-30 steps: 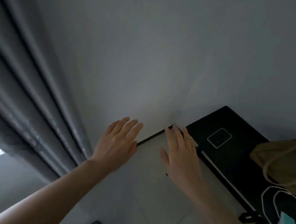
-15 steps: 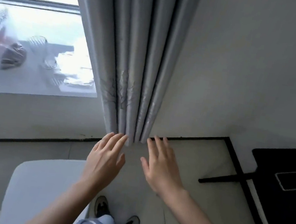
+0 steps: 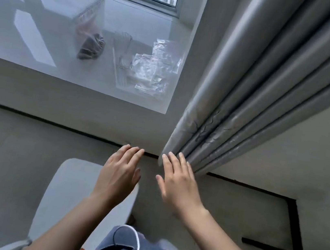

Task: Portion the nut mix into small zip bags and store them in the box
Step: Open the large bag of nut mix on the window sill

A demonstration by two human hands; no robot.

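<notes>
Clear plastic now shows on the white window ledge (image 3: pixel 39 71), which half a second ago was only a washed-out corner of the view and a second ago was out of sight altogether behind wall and curtain; the head has swung round to face the work surface, so, as I judge it, the portioning has not begun and the person is only arriving at it. Going from the left: one tall bag of nut mix (image 3: pixel 91 34) stands on the ledge, dark contents slumped at its bottom; just to its right is one clear box (image 3: pixel 123 54), seemingly with nothing in it, though glare makes that hard to confirm; beside and partly over the box lies a loose heap of small zip bags (image 3: pixel 157 68), overlapping too much to count, several at least. Below, one pale chair seat (image 3: pixel 67 196) sits under the forearms. Two hands hang over the floor, well short of the ledge: the left hand (image 3: pixel 119 173) and the right hand (image 3: pixel 180 182), each flat, fingers straight and close together, holding nothing. One grey curtain (image 3: pixel 248 107) hangs at the right.
</notes>
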